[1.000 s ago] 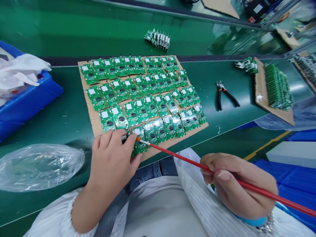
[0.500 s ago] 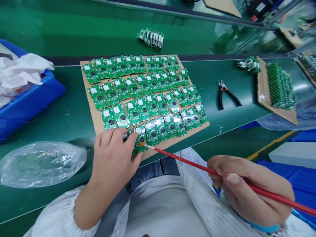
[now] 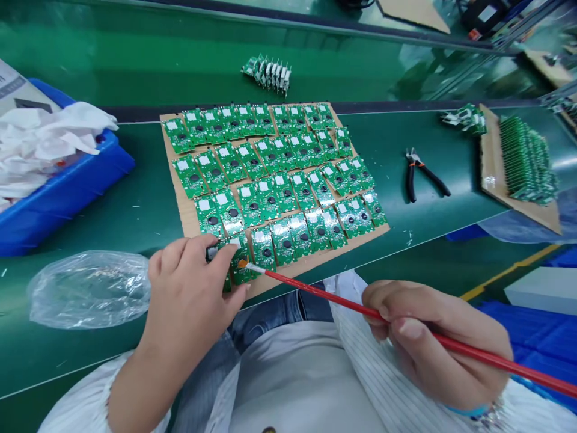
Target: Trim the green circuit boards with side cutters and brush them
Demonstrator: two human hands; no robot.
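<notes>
My right hand [image 3: 435,343] is closed around the red handle of a thin paintbrush [image 3: 315,293]. The brush's orange bristles touch a green circuit board [image 3: 242,274] in the front row, near the left front corner of a cardboard sheet [image 3: 184,209]. Beside that board, my left hand [image 3: 189,288] curls its fingers and thumb over the circuit board at the row's left end, mostly hiding it. Several more green boards, each with a white square and a black round spot, lie in rows across the cardboard.
Black-handled cutters [image 3: 421,173] lie right of the cardboard. Farther right, upright boards [image 3: 527,159] stand on another cardboard piece. A clear plastic bag [image 3: 90,290] and a blue bin [image 3: 67,192] are at the left. A board cluster [image 3: 268,74] sits behind.
The brush tip has moved left from one front-row board to the neighbouring one. My left hand has shifted left too, and the view has turned slightly.
</notes>
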